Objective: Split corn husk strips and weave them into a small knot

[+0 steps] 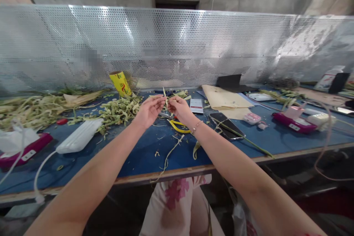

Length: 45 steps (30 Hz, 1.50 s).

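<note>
My left hand (pixel 151 110) and my right hand (pixel 179 108) meet over the middle of the blue table. A narrow pale-green leaf strip (pixel 165 94) stands up between them, its tip above the fingers. The fingers of both hands are pinched together around the strip; its lower part is hidden behind them. Just below the hands lies a tool with yellow handles (pixel 181 129), its head partly covered. To the left is a pile of short, folded leaf pieces (pixel 121 110). A thin dry strip (pixel 170 152) trails toward the front edge.
A yellow tube (pixel 120 83) leans by the perforated metal screen (pixel 177 44). Long dry leaves (pixel 49 108), a white power strip (pixel 79 135) and a tissue pack (pixel 26 147) are on the left. Right of me are a phone (pixel 226 125), brown paper (pixel 225 97) and another tissue pack (pixel 294 122).
</note>
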Tool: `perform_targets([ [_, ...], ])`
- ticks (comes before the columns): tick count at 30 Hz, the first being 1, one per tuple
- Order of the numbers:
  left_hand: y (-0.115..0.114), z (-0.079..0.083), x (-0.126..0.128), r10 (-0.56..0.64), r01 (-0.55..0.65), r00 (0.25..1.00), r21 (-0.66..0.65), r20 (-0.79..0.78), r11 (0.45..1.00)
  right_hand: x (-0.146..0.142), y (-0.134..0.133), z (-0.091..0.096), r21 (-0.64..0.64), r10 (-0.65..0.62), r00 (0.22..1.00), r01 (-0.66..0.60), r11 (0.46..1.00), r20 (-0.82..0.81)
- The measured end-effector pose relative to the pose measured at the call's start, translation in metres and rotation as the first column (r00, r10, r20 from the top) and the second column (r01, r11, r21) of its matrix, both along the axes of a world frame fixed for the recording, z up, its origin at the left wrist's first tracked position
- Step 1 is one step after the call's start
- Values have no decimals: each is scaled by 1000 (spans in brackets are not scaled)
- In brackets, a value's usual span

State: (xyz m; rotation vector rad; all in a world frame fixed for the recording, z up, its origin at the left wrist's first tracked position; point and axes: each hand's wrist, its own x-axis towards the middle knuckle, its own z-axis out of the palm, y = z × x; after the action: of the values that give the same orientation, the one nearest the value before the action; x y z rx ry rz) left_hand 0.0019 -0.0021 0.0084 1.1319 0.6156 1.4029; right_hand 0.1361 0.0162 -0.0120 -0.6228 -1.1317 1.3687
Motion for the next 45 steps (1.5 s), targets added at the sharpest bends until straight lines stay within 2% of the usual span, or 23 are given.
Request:
perform_targets([
  [3, 4, -4, 3, 34, -34, 999, -18, 7, 999, -1, -1, 0, 12, 4, 1000, -4, 1000, 6],
  [11, 6, -6, 3, 14, -15, 999, 9, 29, 1000, -2, 1, -2, 72, -44, 998, 40, 997, 53],
  [15, 7, -7, 1, 2, -3, 998, -9, -63, 1000, -1, 6, -6, 149, -97, 990, 82, 986, 101],
  [19, 5, -8, 0, 18, -19, 986, -6, -164, 1000, 2, 9, -8, 275, -158, 969, 102, 956, 192],
  [24, 3, -9, 2, 25, -32, 964, -23, -264, 999, 5, 8, -6, 413, -329, 879, 173, 894, 345],
  [29, 9, -12, 1, 100, -89, 939, 48, -330, 995, 6, 7, -5, 482, -320, 857, 97, 871, 405],
  [32, 12, -13, 0, 125, -108, 949, 74, -289, 991, 8, 7, -3, 503, -298, 839, 34, 864, 456],
  [36, 12, -13, 0, 100, -87, 973, 74, -208, 993, 12, 8, -3, 552, -308, 818, -14, 834, 486],
  [39, 11, -13, 0, 65, -50, 980, 83, -188, 995, 14, 7, -4, 612, -362, 799, -9, 791, 480],
  [41, 11, -14, -1, 55, -39, 981, 86, -187, 996, 17, 5, -3, 670, -427, 769, -3, 742, 476],
  [43, 11, -14, -1, 52, -36, 980, 89, -191, 995, 21, 3, 1, 746, -538, 708, 24, 665, 457],
  [45, 12, -15, -1, 45, -27, 977, 88, -209, 996, 26, 3, 5, 836, -671, 621, 46, 546, 405],
])
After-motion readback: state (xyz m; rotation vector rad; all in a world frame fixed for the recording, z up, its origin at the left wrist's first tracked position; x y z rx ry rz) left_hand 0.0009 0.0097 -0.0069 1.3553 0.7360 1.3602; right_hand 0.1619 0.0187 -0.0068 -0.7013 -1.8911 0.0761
